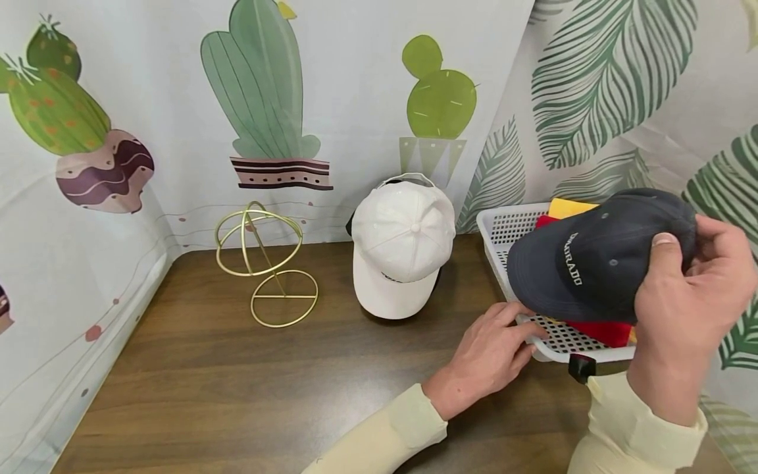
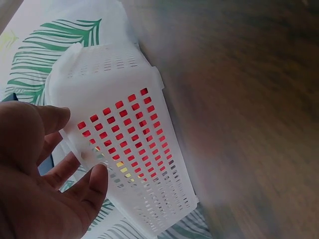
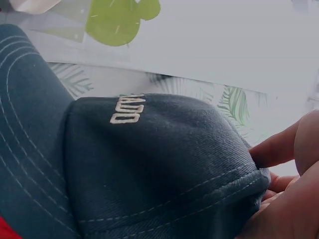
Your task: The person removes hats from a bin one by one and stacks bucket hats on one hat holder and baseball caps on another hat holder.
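My right hand (image 1: 695,283) pinches the rear edge of a dark navy baseball cap (image 1: 604,263) with light lettering, thumb on the outside. The cap is tilted above a white plastic basket (image 1: 497,257), its brim toward the left. In the right wrist view, the cap's stitched crown (image 3: 164,164) fills much of the picture. My left hand (image 1: 488,352) holds the basket's near-left rim; the left wrist view shows its fingers (image 2: 94,186) at the perforated wall (image 2: 75,99). Red cloth (image 1: 604,334) and yellow cloth (image 1: 571,208) lie in the basket, partly hidden by the cap.
A white cap (image 1: 405,230) sits on the wooden table (image 1: 331,388) left of the basket, something black showing behind it. Farther left stands a gold wire stand (image 1: 284,296) with round rings. Printed cloth (image 1: 361,85) hangs behind the table.
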### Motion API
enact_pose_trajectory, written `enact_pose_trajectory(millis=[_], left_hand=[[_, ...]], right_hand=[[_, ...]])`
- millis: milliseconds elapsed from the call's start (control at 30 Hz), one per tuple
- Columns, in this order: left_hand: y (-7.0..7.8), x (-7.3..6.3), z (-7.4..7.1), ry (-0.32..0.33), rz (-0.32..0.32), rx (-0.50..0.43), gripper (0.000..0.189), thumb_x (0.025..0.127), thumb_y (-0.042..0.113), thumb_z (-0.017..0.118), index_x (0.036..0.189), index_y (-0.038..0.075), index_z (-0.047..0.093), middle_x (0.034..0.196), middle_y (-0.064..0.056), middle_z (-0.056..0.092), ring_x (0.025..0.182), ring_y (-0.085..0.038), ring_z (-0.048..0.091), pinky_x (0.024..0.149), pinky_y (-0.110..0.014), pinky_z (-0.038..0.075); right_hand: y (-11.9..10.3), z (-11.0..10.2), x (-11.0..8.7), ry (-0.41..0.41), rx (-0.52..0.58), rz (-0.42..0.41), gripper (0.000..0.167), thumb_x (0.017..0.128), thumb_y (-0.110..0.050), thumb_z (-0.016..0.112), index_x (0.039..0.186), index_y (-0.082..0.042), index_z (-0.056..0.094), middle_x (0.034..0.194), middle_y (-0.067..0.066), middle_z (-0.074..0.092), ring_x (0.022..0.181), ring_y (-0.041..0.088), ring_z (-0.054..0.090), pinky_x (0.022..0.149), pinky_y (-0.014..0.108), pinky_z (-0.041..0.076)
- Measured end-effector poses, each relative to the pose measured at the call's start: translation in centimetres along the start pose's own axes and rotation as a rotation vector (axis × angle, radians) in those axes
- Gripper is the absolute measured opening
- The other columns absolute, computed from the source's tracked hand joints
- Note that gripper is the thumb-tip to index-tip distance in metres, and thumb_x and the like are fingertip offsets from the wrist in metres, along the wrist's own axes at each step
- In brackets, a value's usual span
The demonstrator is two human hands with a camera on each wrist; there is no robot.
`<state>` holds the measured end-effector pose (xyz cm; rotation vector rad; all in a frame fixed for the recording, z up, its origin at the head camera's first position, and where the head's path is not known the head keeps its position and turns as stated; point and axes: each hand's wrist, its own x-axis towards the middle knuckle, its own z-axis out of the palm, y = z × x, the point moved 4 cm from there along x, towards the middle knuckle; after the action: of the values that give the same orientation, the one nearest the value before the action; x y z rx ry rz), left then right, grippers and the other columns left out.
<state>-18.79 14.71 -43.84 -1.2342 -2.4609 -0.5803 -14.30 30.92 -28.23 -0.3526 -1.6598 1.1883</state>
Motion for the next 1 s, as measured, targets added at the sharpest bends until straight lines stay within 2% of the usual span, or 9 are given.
enact_pose_trajectory(millis=[100, 200, 433, 600, 700, 833, 1000], left_hand=[[0.0, 0.0, 0.0, 0.008, 0.004, 0.005, 0.021, 0.103, 0.03, 0.07, 0.123, 0.035, 0.075, 0.137, 0.009, 0.056, 0.131, -0.012, 0.051, 0.11, -0.019, 0.042], [0.0, 0.1, 0.0, 0.011, 0.007, 0.006, 0.02, 0.103, 0.03, 0.07, 0.122, 0.035, 0.075, 0.136, 0.009, 0.057, 0.13, -0.012, 0.051, 0.11, -0.019, 0.042], [0.0, 0.1, 0.0, 0.0, 0.007, 0.024, 0.021, 0.103, 0.031, 0.07, 0.122, 0.035, 0.075, 0.131, 0.01, 0.058, 0.126, -0.012, 0.052, 0.108, -0.018, 0.043], [0.0, 0.1, 0.0, 0.006, 0.034, 0.055, 0.022, 0.103, 0.031, 0.069, 0.123, 0.035, 0.077, 0.135, 0.013, 0.06, 0.13, -0.009, 0.052, 0.114, -0.019, 0.036], [0.0, 0.2, -0.1, 0.025, 0.058, 0.079, 0.021, 0.102, 0.03, 0.069, 0.121, 0.035, 0.078, 0.13, 0.014, 0.064, 0.13, -0.008, 0.053, 0.118, -0.021, 0.032], [0.0, 0.1, -0.1, 0.066, 0.071, 0.115, 0.018, 0.1, 0.032, 0.072, 0.116, 0.029, 0.078, 0.118, 0.012, 0.07, 0.12, -0.01, 0.061, 0.116, -0.023, 0.037], [-0.1, -0.1, -0.2, 0.108, 0.069, 0.105, 0.016, 0.097, 0.034, 0.074, 0.11, 0.024, 0.077, 0.107, 0.009, 0.072, 0.107, -0.012, 0.068, 0.104, -0.025, 0.049]], right_hand=[[-0.2, -0.2, -0.2, -0.018, 0.05, 0.023, 0.031, 0.105, -0.003, 0.054, 0.135, -0.007, 0.065, 0.121, 0.001, 0.069, 0.113, 0.016, 0.069, 0.1, 0.026, 0.056], [-0.3, -0.2, -0.3, -0.021, 0.147, 0.053, 0.032, 0.104, 0.001, 0.055, 0.134, -0.006, 0.065, 0.125, 0.008, 0.068, 0.119, 0.022, 0.067, 0.103, 0.029, 0.055], [-0.4, -0.6, -0.6, 0.012, 0.452, 0.139, 0.033, 0.099, 0.008, 0.057, 0.13, 0.0, 0.067, 0.132, 0.018, 0.063, 0.126, 0.029, 0.064, 0.104, 0.031, 0.055], [-0.8, -0.8, -1.0, 0.01, 0.506, 0.165, 0.035, 0.098, 0.008, 0.059, 0.131, 0.001, 0.067, 0.133, 0.019, 0.061, 0.127, 0.03, 0.063, 0.103, 0.032, 0.055], [-1.2, -0.9, -1.2, 0.007, 0.531, 0.167, 0.036, 0.097, 0.01, 0.06, 0.131, 0.002, 0.067, 0.133, 0.021, 0.061, 0.126, 0.031, 0.063, 0.099, 0.032, 0.056], [-1.5, -1.0, -1.6, 0.013, 0.614, 0.201, 0.037, 0.094, 0.015, 0.061, 0.129, 0.004, 0.067, 0.131, 0.023, 0.06, 0.123, 0.032, 0.065, 0.092, 0.029, 0.06], [-2.1, -0.9, -2.1, -0.012, 0.676, 0.167, 0.036, 0.092, 0.018, 0.061, 0.126, 0.007, 0.067, 0.125, 0.026, 0.058, 0.119, 0.034, 0.066, 0.089, 0.028, 0.061]])
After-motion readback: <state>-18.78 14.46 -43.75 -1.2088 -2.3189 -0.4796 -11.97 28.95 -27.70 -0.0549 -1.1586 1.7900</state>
